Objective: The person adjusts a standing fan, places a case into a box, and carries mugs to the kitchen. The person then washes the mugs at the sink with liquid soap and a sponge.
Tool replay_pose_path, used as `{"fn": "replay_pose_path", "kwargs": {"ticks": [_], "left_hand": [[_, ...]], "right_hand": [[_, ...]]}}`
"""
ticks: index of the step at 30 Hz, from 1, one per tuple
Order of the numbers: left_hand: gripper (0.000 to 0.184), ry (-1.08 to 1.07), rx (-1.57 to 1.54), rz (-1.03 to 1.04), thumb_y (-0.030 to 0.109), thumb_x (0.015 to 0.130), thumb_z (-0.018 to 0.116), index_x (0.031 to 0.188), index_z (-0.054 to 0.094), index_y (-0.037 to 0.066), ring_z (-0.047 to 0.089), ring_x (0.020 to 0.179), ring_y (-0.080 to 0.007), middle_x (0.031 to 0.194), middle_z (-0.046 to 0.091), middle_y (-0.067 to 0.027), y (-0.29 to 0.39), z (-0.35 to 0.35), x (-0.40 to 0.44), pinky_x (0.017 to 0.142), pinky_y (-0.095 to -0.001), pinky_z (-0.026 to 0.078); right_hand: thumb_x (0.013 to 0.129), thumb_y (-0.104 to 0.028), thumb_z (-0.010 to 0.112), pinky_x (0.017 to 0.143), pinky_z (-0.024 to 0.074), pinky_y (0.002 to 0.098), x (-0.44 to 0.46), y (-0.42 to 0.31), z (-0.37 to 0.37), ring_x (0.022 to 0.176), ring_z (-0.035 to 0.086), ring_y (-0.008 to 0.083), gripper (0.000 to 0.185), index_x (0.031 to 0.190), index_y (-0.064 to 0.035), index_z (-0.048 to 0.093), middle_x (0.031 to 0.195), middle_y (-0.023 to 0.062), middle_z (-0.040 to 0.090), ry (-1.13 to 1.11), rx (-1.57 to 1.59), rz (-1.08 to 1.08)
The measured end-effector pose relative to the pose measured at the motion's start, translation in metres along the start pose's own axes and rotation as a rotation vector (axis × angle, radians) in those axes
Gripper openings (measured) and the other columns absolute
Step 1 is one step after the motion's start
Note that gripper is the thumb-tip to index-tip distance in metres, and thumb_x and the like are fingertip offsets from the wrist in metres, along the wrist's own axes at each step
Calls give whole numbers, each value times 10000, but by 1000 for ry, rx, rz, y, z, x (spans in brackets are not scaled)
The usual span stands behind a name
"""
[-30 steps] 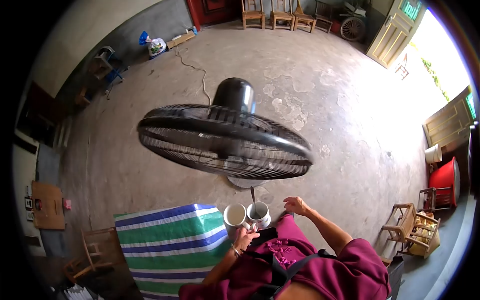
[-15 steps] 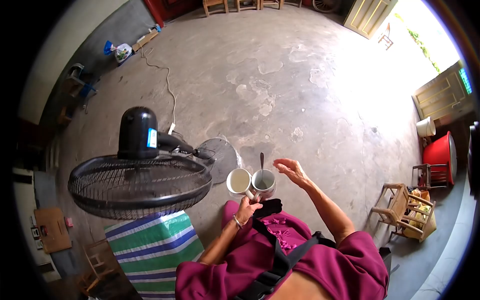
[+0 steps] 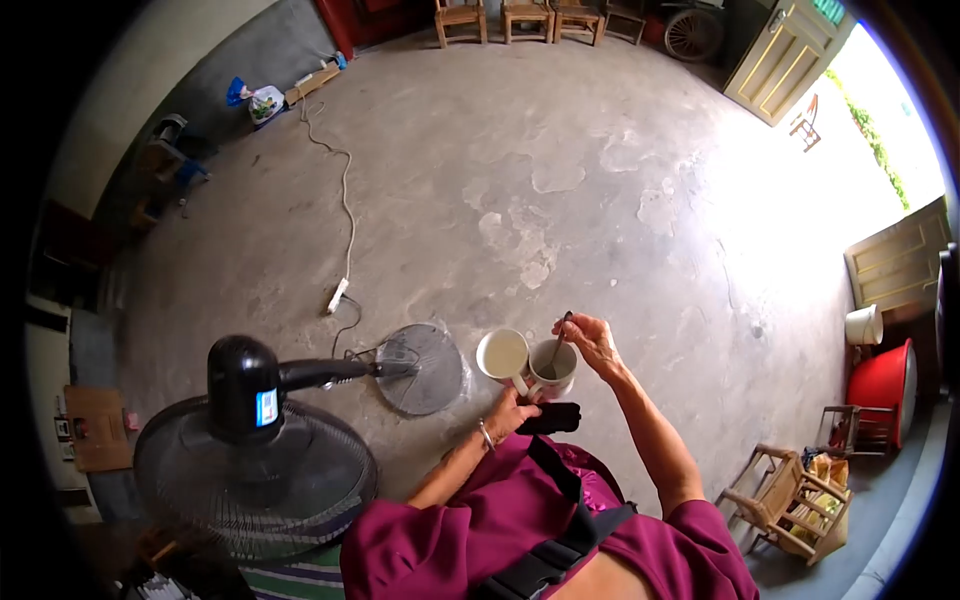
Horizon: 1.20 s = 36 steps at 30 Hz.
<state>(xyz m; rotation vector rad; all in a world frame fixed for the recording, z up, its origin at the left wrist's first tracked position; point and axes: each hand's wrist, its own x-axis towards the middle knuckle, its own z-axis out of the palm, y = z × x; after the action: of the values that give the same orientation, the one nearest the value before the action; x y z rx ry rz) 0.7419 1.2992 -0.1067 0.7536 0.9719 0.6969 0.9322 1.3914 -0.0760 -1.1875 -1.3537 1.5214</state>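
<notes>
Two white mugs are held side by side in front of my body. My left hand (image 3: 510, 411) is closed around the handles of the left mug (image 3: 502, 355) and the right mug (image 3: 552, 372). Pale liquid seems to be in the left mug; what the right one holds is hard to make out. A metal spoon (image 3: 561, 345) stands tilted in the right mug, its bowl hidden inside. My right hand (image 3: 590, 342) pinches the top of the spoon's handle.
A black standing fan (image 3: 255, 470) is close on my left, its round base (image 3: 420, 368) on the floor. A white power strip (image 3: 338, 296) and cord lie beyond it. At right are a wooden chair (image 3: 785, 505), a red tub (image 3: 880, 390) and a white bucket (image 3: 864, 325).
My right hand has closed on the spoon's handle; before, it was open beside the mugs. The view has shifted, so the fan sits lower and more chairs show at the back.
</notes>
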Motion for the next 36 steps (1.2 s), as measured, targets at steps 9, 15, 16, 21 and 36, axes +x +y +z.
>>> {"fn": "replay_pose_path", "kwargs": {"ticks": [9,15,16,21,36], "left_hand": [[463,38,17,68,-64,662,583,1114,530,21,554,884,-119,886,553,14,98,14,131,802,-263,441],[339,144,-31,167,-78,681,574,1006,535,11,572,881,-118,892,582,-8,144,14,218,810,-265,447],[322,181,-40,172,-78,684,572,991,529,9,576,889,-121,896,582,-11,156,18,229,814,-266,447],[326,265,-101,260,-84,715,569,1017,488,11,578,921,-127,896,575,-20,191,10,275,808,-247,441],[404,628,-218,436,-45,722,586,1112,505,27,548,967,-123,1013,581,-24,291,-179,329,830,-263,430]], "right_hand": [[898,-226,509,766,436,278,141,-46,-100,816,517,108,272,916,22,618,818,32,599,-18,-101,-13],[890,-199,524,719,443,269,256,-72,-146,791,546,112,251,912,29,627,796,56,624,-195,-144,-74],[888,-198,527,704,446,281,278,-75,-154,786,546,114,247,920,24,631,805,67,632,-236,-157,-91],[891,-211,524,707,456,303,366,-105,-157,791,571,137,247,926,8,633,828,98,640,-454,-240,-177],[925,-281,469,816,431,298,602,-151,44,894,557,139,330,951,2,637,886,72,640,-914,-186,-183]]}}
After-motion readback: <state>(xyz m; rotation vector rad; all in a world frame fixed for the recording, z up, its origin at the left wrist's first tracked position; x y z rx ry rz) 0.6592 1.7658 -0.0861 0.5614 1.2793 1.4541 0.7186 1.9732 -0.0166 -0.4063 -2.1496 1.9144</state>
